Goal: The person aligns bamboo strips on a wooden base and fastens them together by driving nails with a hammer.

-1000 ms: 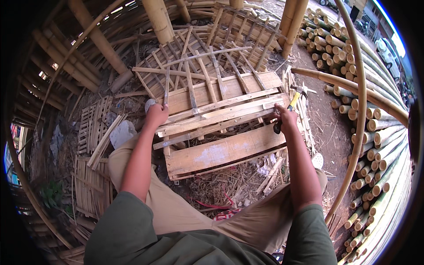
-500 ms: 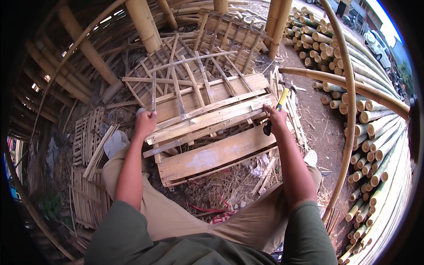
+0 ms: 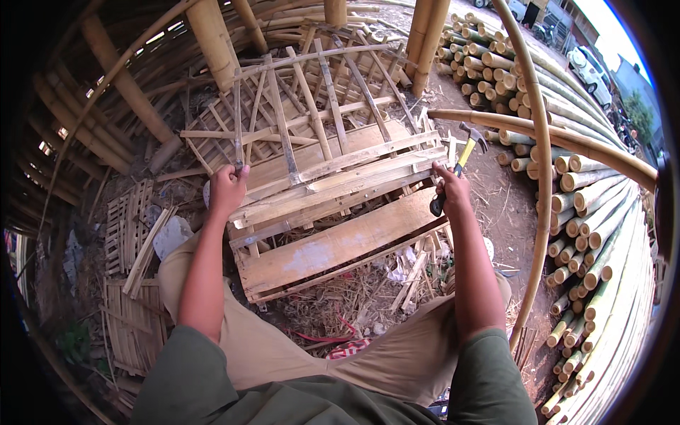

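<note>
A frame of bamboo slats (image 3: 314, 106) lies tilted across a low wooden bench (image 3: 340, 244) before me, its near crosspieces close to my knees. My left hand (image 3: 227, 191) is closed at the frame's near left corner, around the lower end of the outermost slat (image 3: 238, 134). At the near right corner, my right hand (image 3: 453, 191) grips the black-and-yellow handle of a claw hammer (image 3: 465, 152), its metal head pointing away from me. The right fingertips also touch the end of the near crosspiece (image 3: 340, 183).
Stacked bamboo poles (image 3: 588, 212) fill the right side. A bent bamboo pole (image 3: 542, 177) arches up beside my right arm. Beyond the bench lie more slatted panels (image 3: 283, 117), with thick bamboo posts (image 3: 214, 46) behind. Slatted pieces (image 3: 129, 219) lie at left; shavings (image 3: 333, 308) cover the ground below.
The slat frame has shifted, its far crosspiece now higher and farther from me. Both hands stay at its near corners, and the hammer remains in my right hand. My view has shifted slightly.
</note>
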Tool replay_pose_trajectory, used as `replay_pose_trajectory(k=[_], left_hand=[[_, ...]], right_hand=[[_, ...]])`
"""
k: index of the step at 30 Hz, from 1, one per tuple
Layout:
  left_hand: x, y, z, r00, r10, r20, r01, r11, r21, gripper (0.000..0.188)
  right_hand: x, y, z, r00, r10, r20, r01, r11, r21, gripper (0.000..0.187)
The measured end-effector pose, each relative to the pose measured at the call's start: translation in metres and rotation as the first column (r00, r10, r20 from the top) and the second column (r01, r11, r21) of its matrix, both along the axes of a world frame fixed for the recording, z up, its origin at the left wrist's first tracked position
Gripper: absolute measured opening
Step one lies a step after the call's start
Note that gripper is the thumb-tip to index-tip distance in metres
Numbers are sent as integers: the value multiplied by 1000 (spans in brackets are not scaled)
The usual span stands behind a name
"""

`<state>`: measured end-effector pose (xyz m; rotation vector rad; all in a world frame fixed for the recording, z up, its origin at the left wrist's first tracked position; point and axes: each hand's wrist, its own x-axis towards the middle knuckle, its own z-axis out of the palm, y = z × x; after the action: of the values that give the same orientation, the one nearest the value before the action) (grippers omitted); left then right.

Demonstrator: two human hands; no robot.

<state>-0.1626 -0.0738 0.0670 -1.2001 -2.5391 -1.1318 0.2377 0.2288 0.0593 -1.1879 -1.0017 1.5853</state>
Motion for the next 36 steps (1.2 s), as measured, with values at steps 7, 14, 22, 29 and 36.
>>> replay_pose_trajectory(k=[7,14,22,29,36], left_hand=[[31,40,-16,992,-114,51,115,993,-18,42],[23,60,-35,987,-145,71,153,982,-111,38],[26,60,-41,974,-208,-84,189,962,-198,27],[115,95,-7,910,-406,-87,411,910,49,12],[200,152,-3,693,-713,103,698,700,151,25]], right_hand=[[58,-2,-6,993,-67,95,73,995,-61,44],[70,-16,-35,941,-48,334,58,998,-21,39],[64,-27,-29,546,-188,816,-103,952,287,52],[67,-22,-42,595,-150,790,-35,977,211,63],[69,-33,-43,569,-119,814,15,991,134,78]])
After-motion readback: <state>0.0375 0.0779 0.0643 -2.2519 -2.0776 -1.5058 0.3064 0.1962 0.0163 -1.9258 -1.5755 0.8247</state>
